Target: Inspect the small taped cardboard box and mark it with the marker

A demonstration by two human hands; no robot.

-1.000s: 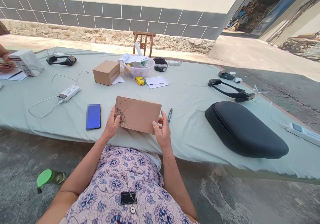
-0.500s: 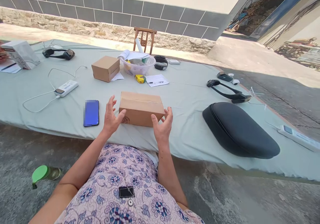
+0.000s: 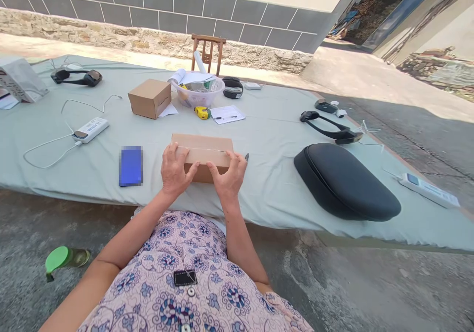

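Note:
A flat brown cardboard box (image 3: 203, 149) lies on the green-covered table (image 3: 266, 139) right in front of me. My left hand (image 3: 175, 170) rests on its near left corner, fingers curled over the top edge. At the box's near right part, my right hand (image 3: 228, 175) grips it with fingers bent over the top. A dark pen (image 3: 246, 157) pokes out just right of the box. Left of the box lies a blue phone (image 3: 131, 166).
A black padded case (image 3: 344, 181) sits right. Farther back: a smaller cardboard box (image 3: 149, 98), a clear bowl (image 3: 200, 92), a yellow tape measure (image 3: 202, 112), paper, black headsets (image 3: 329, 127), white power banks (image 3: 91, 128) with cables. A green-capped bottle (image 3: 62, 259) lies on the ground.
The box was held up tilted, then set flat on the table with both hands open beside it. Now both hands have come down onto its near edge and closed on it.

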